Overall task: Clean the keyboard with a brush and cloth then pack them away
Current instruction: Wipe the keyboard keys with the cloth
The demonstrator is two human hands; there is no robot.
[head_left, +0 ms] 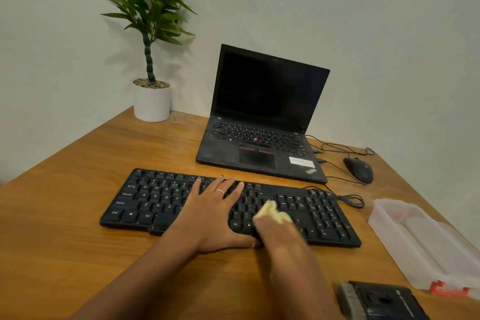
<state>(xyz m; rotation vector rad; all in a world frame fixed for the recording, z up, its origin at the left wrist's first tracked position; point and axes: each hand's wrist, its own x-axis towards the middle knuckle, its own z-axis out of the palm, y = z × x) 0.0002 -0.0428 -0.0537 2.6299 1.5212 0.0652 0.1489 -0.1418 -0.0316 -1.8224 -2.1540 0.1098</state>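
Nearest me, the brush (374, 300) lies unused at the tabletop's (78, 215) near right edge beside the clear box (426, 244). My right hand (279, 235) pinches the yellow cloth (274, 212) against the keyboard's (327, 218) right-centre keys, while my left hand (215, 210) lies flat, fingers straight, steadying the board, I judge. The laptop (262, 117) stands behind.

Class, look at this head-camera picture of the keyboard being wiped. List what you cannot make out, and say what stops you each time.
- Right hand: motion blur hides how its fingers lie on the yellow cloth.
- Keyboard: middle keys hidden under the left hand.
- Brush: cut off by the bottom edge.
- Clear plastic box: cut off by the right edge; contents unclear.
- Laptop: its label too small to read.
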